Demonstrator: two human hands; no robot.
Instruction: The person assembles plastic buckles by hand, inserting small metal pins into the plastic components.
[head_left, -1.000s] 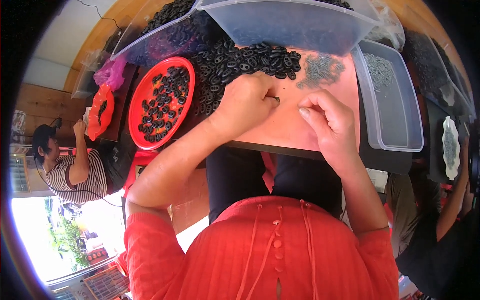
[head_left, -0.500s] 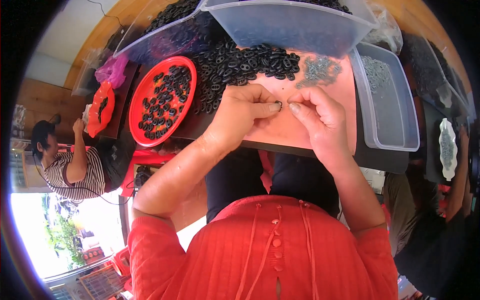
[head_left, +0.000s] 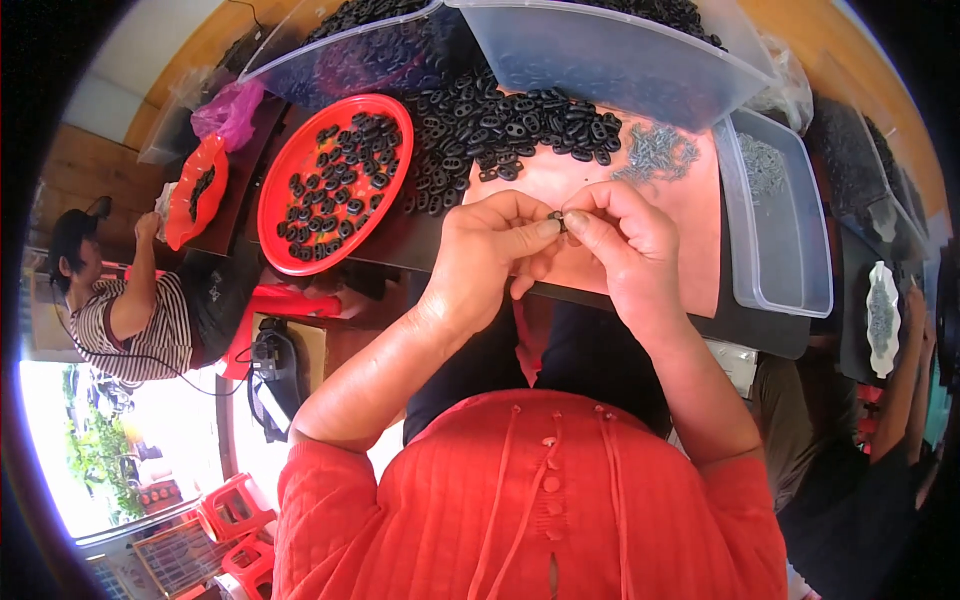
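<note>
My left hand (head_left: 478,250) pinches a small black piece (head_left: 559,217) between thumb and forefinger, above the near part of a salmon-pink sheet (head_left: 690,235). My right hand (head_left: 635,245) meets it there, thumb and forefinger closed at the piece; anything else between those fingertips is too small to make out. Beyond the hands spreads a heap of black oval two-holed pieces (head_left: 540,125). To its right, small grey metal screw-like parts (head_left: 657,153) lie on the sheet.
At left a red round tray (head_left: 266,205) holds more black pieces. Clear plastic bins (head_left: 610,60) stand along the back. A shallow clear bin (head_left: 785,240) with grey parts sits at right. Co-workers (head_left: 135,320) are at both sides, one with a white scalloped dish (head_left: 881,335).
My right fingertips have closed the small gap and now touch the black piece in my left hand. Both hands sit slightly lower, and the whole view has shifted a little.
</note>
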